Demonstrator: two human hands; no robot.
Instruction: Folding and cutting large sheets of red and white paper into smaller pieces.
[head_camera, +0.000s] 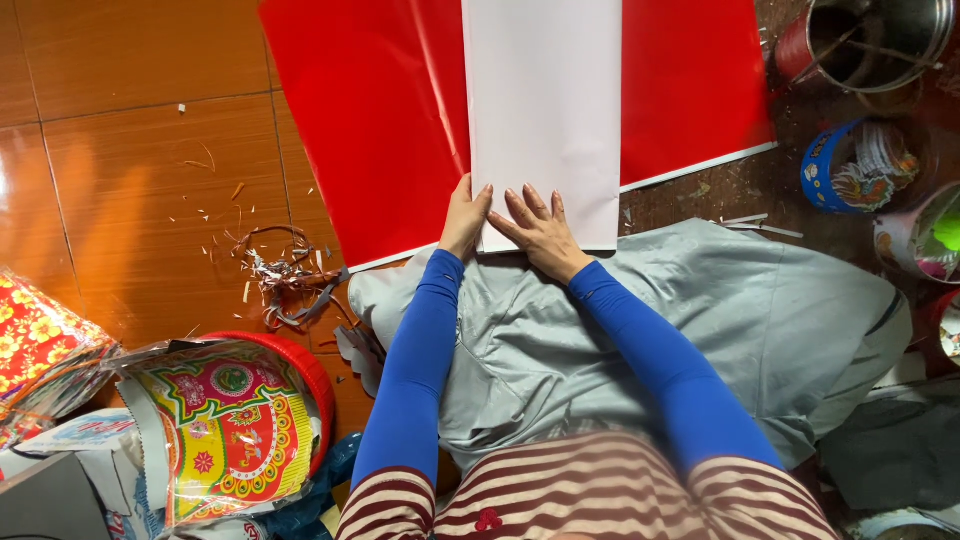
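Note:
A large red glossy sheet (370, 110) lies flat on the floor, with a white folded strip of paper (545, 110) running down its middle. My left hand (465, 215) rests on the strip's near left corner, fingers on its edge. My right hand (538, 228) presses flat on the strip's near edge, fingers spread. Both arms wear blue sleeves. My lap, in grey trousers (640, 330), sits just below the sheet's near edge.
Brown floor tiles (130, 180) at left carry paper scraps and a tangle of trimmings (285, 272). A red basin with colourful patterned paper (235, 420) sits at lower left. Tins and small tubs (860, 160) stand at the right, a metal bucket (880, 40) at top right.

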